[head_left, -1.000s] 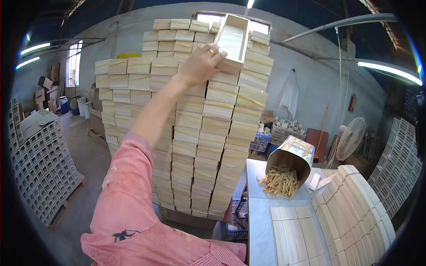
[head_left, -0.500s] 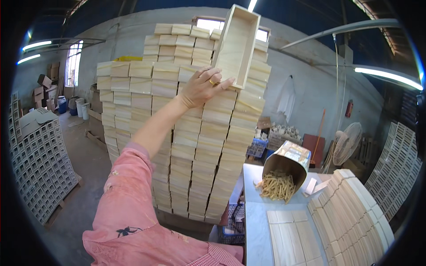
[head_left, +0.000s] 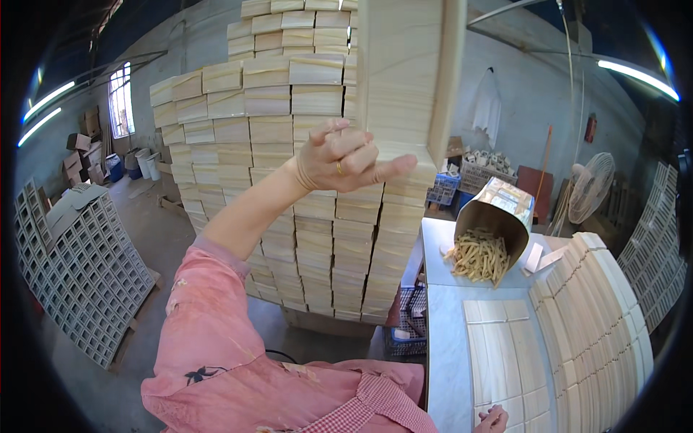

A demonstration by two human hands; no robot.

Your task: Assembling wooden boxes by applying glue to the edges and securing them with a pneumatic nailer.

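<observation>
A long, open pale wooden box (head_left: 404, 79) stands on end in front of the tall stack, its top cut off by the picture's upper edge. Against its lower end my left hand (head_left: 350, 157) is closed, fingers curled and thumb stretched along the end wall; a ring shows on one finger. At the lower edge, my right hand (head_left: 493, 418) shows only in part, fingers curled over a flat layer of pale wooden slats (head_left: 505, 339) on the table. Whatever it may hold is hidden.
A high stack of wooden boxes (head_left: 271, 133) fills the middle. On the white table (head_left: 447, 317) lie a tipped container (head_left: 505, 202) spilling yellowish sticks (head_left: 480, 252) and rows of wooden boards (head_left: 592, 325). A fan (head_left: 592, 187) stands behind; a grid-like stack (head_left: 83, 267) is at left.
The wooden box and my left hand have come closer to me, the box now looming larger. My right hand has come into view at the lower edge. The view has shifted.
</observation>
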